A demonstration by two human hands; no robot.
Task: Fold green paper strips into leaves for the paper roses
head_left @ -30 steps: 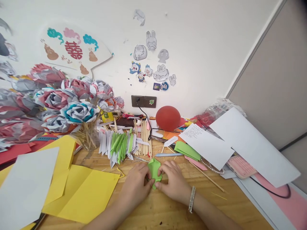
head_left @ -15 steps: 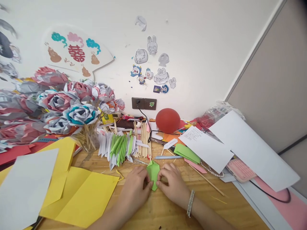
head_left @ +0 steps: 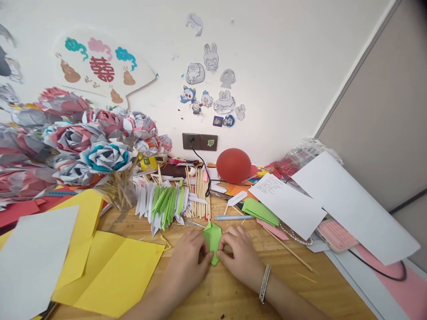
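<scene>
A small green folded paper piece [head_left: 212, 238] lies on the wooden table [head_left: 300, 284] between my two hands. My left hand [head_left: 188, 258] pinches its left edge with curled fingers. My right hand [head_left: 242, 253], with a beaded bracelet [head_left: 265, 282] on the wrist, presses and pinches the right edge. Both hands rest low on the table top. Just beyond them stands a row of folded green and white paper pieces [head_left: 165, 203].
Yellow paper sheets [head_left: 110, 271] and a grey sheet [head_left: 31, 262] lie at left under a bunch of paper roses [head_left: 83, 142]. Wooden sticks [head_left: 200, 193], a blue pen [head_left: 233, 217], a red ball [head_left: 233, 165], green paper [head_left: 260, 210], white sheets [head_left: 350, 209] and a pink calculator [head_left: 335, 234] crowd the back and right.
The green piece looks narrower than a second ago, folded in along its length. My hands have stayed at the same spot, with the fingers closing in on its edges.
</scene>
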